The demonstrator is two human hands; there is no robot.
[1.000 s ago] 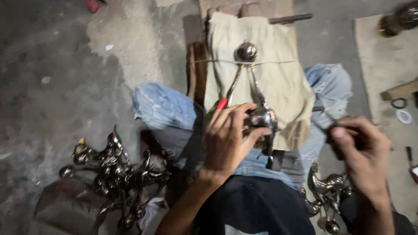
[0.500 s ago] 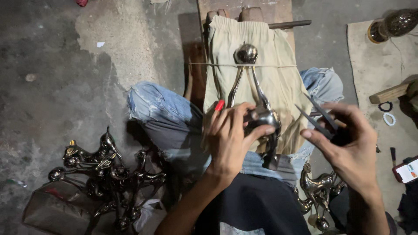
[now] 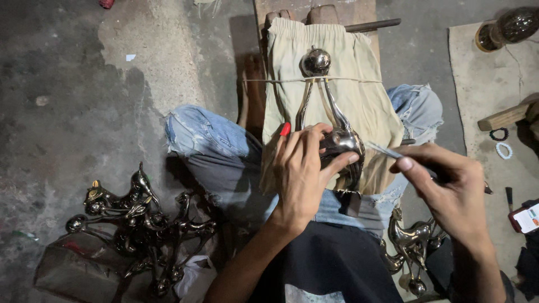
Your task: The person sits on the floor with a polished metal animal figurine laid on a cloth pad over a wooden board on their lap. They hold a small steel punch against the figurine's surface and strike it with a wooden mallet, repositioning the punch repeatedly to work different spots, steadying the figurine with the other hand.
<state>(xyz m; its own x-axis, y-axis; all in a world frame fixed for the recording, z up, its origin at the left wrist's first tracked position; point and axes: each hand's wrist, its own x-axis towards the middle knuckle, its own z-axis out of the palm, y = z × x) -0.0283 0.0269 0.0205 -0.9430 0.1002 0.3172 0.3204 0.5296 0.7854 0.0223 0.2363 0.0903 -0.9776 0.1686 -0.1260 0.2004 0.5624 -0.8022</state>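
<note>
A shiny metal animal figurine (image 3: 331,120) lies on a beige cloth (image 3: 359,73) draped over a wooden block, its legs pointing away to a metal ball. My left hand (image 3: 303,168) wraps around the figurine's body and presses it against the cloth. My right hand (image 3: 449,193) grips a thin metal tool (image 3: 382,148), whose tip points at the figurine's body just beside my left thumb. My knees in torn jeans flank the block.
A heap of dark metal figurines (image 3: 140,224) lies on the concrete floor at lower left. More shiny figurines (image 3: 412,247) sit by my right knee. A round metal pot (image 3: 508,25), a wooden piece (image 3: 505,116), small rings (image 3: 502,150) and a phone (image 3: 526,217) lie at right.
My right hand has swung the thin tool leftward until its tip is at the figurine. My left hand has kept its grip on the figurine.
</note>
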